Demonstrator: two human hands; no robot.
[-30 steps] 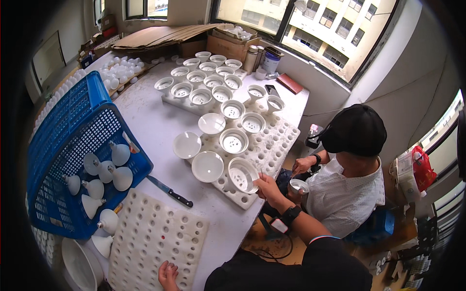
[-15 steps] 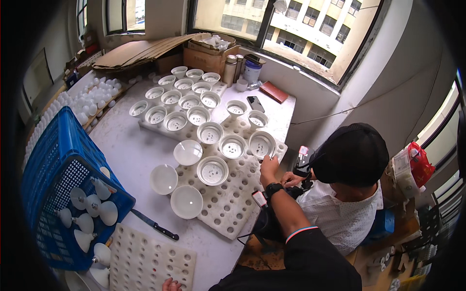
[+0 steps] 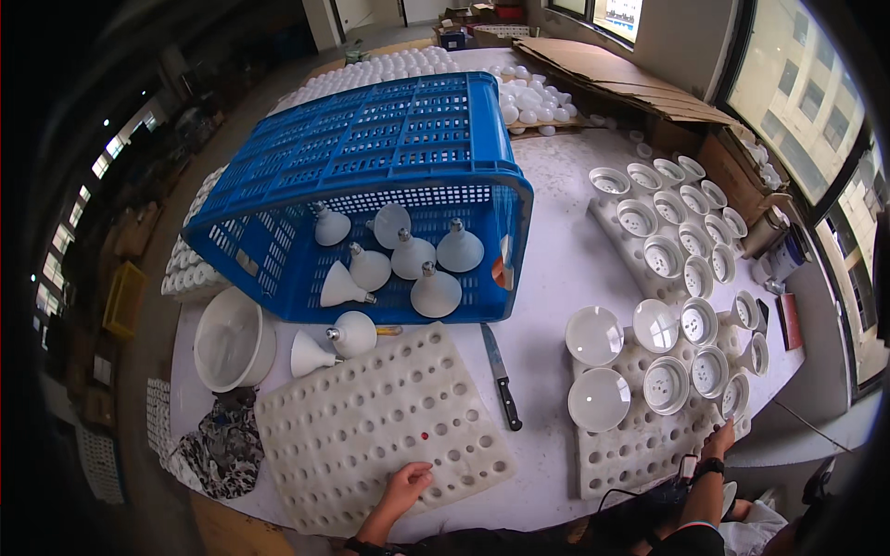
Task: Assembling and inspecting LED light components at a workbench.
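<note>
My right hand reaches to the foam board at the right. Its fingers are closed at the lower edge of a white lamp housing, a round cup with a ringed rim and small dark spots inside. Other such housings stand beside it in the board, next to glossy white domed lamps. My left hand lies low over a second pale foam board full of holes. Its fingers are curled in, and I see nothing in them. A small red spot shows on that board.
A blue crate on its side holds several white cone-shaped bulbs. Nearby are a knife, a white tub and camouflage cloth. Another person sits at the lower right. More housings stand at the back right.
The view has swung left, bringing the crate and left foam board to the middle. My left hand now shows more fully over that board. My right hand remains at the lamp housing.
</note>
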